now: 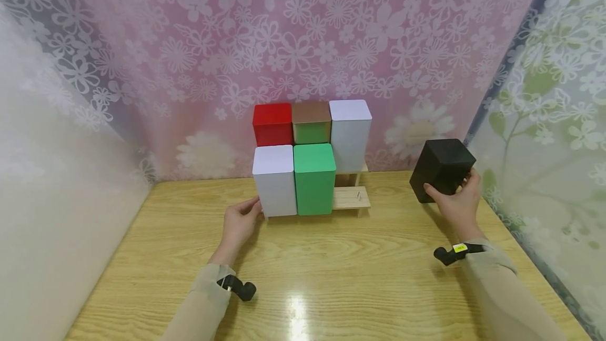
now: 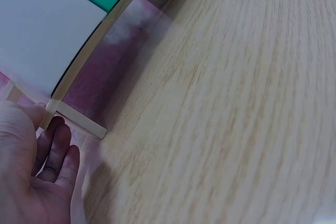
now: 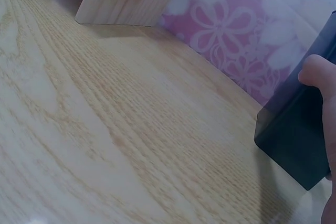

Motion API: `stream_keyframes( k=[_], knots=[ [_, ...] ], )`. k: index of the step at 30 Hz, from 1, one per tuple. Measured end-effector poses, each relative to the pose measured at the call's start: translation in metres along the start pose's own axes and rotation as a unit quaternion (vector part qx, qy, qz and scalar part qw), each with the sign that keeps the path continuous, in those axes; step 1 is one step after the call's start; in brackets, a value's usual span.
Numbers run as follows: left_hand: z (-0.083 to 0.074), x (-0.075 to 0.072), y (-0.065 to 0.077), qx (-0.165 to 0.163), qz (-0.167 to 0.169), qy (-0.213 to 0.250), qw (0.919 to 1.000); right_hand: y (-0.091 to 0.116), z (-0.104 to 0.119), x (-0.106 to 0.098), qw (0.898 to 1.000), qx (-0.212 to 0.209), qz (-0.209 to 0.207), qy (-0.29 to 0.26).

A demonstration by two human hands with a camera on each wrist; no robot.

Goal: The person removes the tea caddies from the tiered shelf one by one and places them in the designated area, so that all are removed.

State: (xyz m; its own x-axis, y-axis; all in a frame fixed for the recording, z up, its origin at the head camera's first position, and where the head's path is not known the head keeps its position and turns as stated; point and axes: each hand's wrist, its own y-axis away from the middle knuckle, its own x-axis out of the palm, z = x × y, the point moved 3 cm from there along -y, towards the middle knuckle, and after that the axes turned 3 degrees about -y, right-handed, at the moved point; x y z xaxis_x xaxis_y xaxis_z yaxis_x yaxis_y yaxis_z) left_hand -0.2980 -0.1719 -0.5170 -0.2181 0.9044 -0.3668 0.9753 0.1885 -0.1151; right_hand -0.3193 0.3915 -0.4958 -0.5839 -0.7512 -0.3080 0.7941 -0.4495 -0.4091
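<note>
A two-step wooden stand (image 1: 345,199) carries several boxes. On its lower step stand a white box (image 1: 275,186) and a green box (image 1: 314,186). My left hand (image 1: 239,223) grips the left end of that step, thumb at the edge and fingers curled underneath, as the left wrist view shows. Over at the right, my right hand (image 1: 458,209) holds a black box (image 1: 442,164) by its sides, the thumb (image 3: 317,72) pressing one face. The black box is tilted, close over the table.
Along the upper step are a red box (image 1: 273,124), a brown-topped box (image 1: 311,122) with a green front, and a taller white box (image 1: 350,138). Flowered pink curtain (image 1: 293,30) hangs behind the wooden table (image 1: 331,267), and pale cloth (image 1: 558,136) borders it on the right.
</note>
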Motion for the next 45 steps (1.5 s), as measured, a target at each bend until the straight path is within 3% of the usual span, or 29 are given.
stream_keyframes(
  k=[7, 14, 20, 29, 35, 45],
  knots=[
    [-0.001, 0.001, 0.000, 0.001, 0.002, 0.006, 1.0000, 0.001, 0.009, -0.005, 0.999, 0.026, 0.031, -0.008],
    [-0.001, 0.001, 0.000, 0.000, -0.001, 0.003, 1.0000, 0.003, 0.025, -0.015, 0.998, 0.021, 0.060, -0.015],
    [0.000, 0.000, 0.001, 0.000, 0.000, 0.005, 1.0000, 0.010, 0.053, -0.025, 0.997, 0.033, 0.069, -0.006],
    [0.001, 0.001, -0.002, 0.003, 0.004, 0.011, 0.9999, 0.027, 0.096, -0.034, 0.999, 0.010, 0.051, 0.002],
    [0.001, 0.000, -0.002, 0.000, 0.004, 0.009, 0.9999, 0.045, 0.128, -0.025, 0.999, -0.011, 0.045, -0.006],
    [-0.002, 0.000, 0.000, 0.006, 0.002, 0.010, 0.9999, 0.076, 0.165, 0.009, 0.994, -0.070, 0.065, -0.044]
  ],
)
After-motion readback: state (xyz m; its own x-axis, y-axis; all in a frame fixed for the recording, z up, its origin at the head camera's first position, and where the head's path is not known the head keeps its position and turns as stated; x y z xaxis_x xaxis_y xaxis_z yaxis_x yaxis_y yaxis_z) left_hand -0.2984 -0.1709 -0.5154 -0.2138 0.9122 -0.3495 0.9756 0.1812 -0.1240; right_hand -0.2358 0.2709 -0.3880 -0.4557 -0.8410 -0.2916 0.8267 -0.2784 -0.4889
